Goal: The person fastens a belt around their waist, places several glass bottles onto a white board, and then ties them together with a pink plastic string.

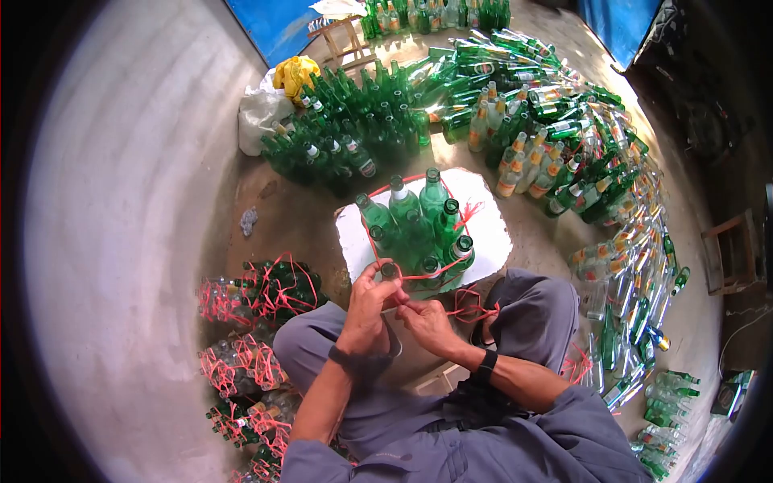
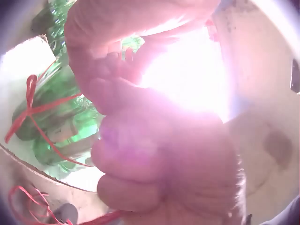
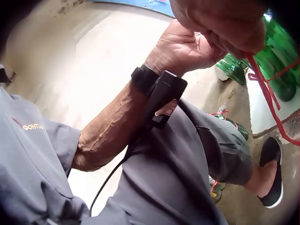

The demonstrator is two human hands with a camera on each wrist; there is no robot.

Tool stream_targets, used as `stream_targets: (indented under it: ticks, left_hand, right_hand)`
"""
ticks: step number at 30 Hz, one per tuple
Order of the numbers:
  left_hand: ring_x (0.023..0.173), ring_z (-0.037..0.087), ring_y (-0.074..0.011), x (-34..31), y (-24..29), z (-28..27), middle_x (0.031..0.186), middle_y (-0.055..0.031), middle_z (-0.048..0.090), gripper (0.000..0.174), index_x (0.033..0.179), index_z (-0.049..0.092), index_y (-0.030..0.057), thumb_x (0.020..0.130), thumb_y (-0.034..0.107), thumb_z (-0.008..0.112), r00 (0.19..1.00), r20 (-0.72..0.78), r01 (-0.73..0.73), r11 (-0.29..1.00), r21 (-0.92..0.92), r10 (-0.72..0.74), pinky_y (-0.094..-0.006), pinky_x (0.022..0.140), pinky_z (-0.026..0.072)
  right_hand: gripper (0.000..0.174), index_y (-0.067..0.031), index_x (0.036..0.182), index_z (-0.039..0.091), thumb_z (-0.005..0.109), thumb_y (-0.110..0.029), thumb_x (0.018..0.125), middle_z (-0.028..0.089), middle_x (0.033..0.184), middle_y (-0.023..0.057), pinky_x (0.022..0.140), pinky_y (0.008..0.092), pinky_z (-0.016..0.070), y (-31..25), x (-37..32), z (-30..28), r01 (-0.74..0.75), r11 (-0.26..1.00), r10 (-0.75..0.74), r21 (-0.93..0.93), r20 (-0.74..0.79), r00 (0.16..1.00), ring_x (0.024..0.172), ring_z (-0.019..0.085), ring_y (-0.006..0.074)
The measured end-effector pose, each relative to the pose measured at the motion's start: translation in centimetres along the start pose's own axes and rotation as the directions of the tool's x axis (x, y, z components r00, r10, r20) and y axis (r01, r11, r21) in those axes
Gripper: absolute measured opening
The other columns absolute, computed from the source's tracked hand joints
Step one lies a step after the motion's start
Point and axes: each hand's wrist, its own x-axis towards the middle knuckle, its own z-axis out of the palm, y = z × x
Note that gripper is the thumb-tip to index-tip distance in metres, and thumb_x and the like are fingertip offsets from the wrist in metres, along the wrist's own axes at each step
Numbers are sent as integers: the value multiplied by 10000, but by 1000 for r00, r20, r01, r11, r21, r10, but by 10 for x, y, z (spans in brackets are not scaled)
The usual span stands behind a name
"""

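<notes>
Several green glass bottles (image 1: 415,229) stand grouped upright on a white board (image 1: 489,229), with red plastic string (image 1: 375,244) running around their necks. At the group's near left corner, my left hand (image 1: 366,310) curls its fingers around the string beside a bottle neck (image 1: 390,271). Close by on its right, my right hand (image 1: 431,328) pinches the same string; the two hands nearly meet. Loose string (image 3: 266,89) trails from the fingers in the right wrist view. A red knot (image 2: 29,111) crosses the bottles in the left wrist view. The fingertips of my left hand are partly hidden.
String-tied bottle bundles (image 1: 278,290) lie on the left floor. Behind the board stand many green bottles (image 1: 362,129), and a large heap of bottles (image 1: 555,113) curves around the right. A small wooden stool (image 1: 729,253) is at the far right. My knees (image 1: 541,310) flank the board.
</notes>
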Motion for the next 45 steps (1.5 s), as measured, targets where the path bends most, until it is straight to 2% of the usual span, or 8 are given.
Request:
stream_targets:
  ticks: [19,29,32,34,35,37,39,45]
  left_hand:
    - [655,601,-116,-4,-7,6,903,-39,593,493,1266,526,-2,952,359,644,998,-12,-64,977,-201,63,-256,542,475]
    - [618,621,-104,-3,-5,2,874,-4,625,437,1236,555,43,916,304,699,1000,0,-2,955,-297,3,-197,474,406]
    - [671,603,-113,0,-10,2,915,-42,614,599,1294,530,-33,895,379,702,998,-22,-59,975,-214,56,-236,591,461]
    - [652,596,-77,-1,-11,5,915,-7,613,471,1264,544,29,928,325,691,996,-10,-86,965,-248,86,-184,481,346]
    - [652,596,-77,-1,-12,6,915,-7,613,471,1264,544,29,928,325,691,996,-9,-85,964,-252,85,-184,481,346]
    - [690,599,-112,-1,-14,7,917,-46,611,583,1299,538,-56,939,387,658,989,-40,-145,974,-172,140,-255,704,467]
    - [680,585,-91,-1,-15,8,919,-23,600,545,1286,536,-25,946,385,652,989,-42,-147,977,-158,142,-230,626,406]
    - [665,534,-70,-1,-13,8,913,2,568,565,1301,526,-24,960,417,624,983,-42,-179,982,-55,177,-223,581,371]
  right_hand:
    - [231,4,901,716,550,-152,941,557,643,-19,472,250,373,0,5,-6,-109,993,106,39,80,991,533,485,49]
    - [262,3,887,713,603,-219,974,520,611,-16,528,275,387,0,-2,-8,8,993,14,-122,185,983,586,464,61]
    - [265,-1,838,703,626,-224,957,562,592,51,548,330,439,-18,-7,-10,-33,953,93,-300,189,978,543,535,152]
    - [221,-10,843,687,660,-217,915,665,727,148,617,403,504,-27,-9,-24,346,758,-167,-554,348,923,648,643,297]
    - [221,-10,843,687,660,-217,915,665,727,148,617,403,504,-35,-10,-33,344,756,-165,-557,347,923,648,643,297]
    - [203,-6,1003,692,709,-178,897,651,754,188,672,439,525,-59,-12,-52,591,503,-313,-631,504,805,694,633,369]
    - [201,-55,973,684,704,-219,858,675,894,146,709,436,561,-107,-13,-65,488,451,-203,-748,446,872,872,677,338]
    - [243,-50,920,649,733,-272,868,671,778,157,605,453,519,-148,50,-101,348,283,-534,-894,155,831,708,672,360]
